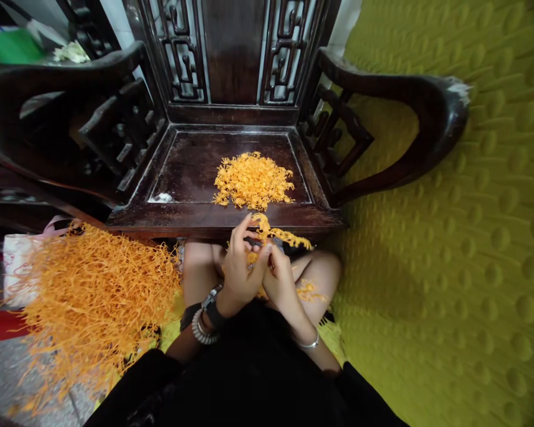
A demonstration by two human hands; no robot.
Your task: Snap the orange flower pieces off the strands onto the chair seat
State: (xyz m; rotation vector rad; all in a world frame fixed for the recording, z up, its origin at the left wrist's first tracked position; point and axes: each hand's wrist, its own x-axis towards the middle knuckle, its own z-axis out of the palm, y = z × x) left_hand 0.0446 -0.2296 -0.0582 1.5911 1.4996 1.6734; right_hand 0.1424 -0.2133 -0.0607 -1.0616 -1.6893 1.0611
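Note:
My left hand (pixel 244 261), with a watch and a coiled band at the wrist, is closed on part of an orange molded strip (pixel 289 237). Thumb and fingers of my right hand (pixel 279 276) pinch the same strip close by; the fingertips partly hide it. The strip's curly end sticks out to the right above my right hand. More orange pieces (pixel 310 290) lie on my lap, partly covered by my hands. Just beyond my hands, a mound of small curly orange pieces (pixel 253 181) sits on the seat of a dark wooden chair (pixel 187 160).
At left, a big tangled heap of thin orange strands (pixel 102 290) stands beside a white bag (pixel 18 267). Carved armrests (pixel 440 118) flank the seat. A yellow-green bumpy cover (pixel 449 267) fills the right side. A green container (pixel 11 44) is at upper left.

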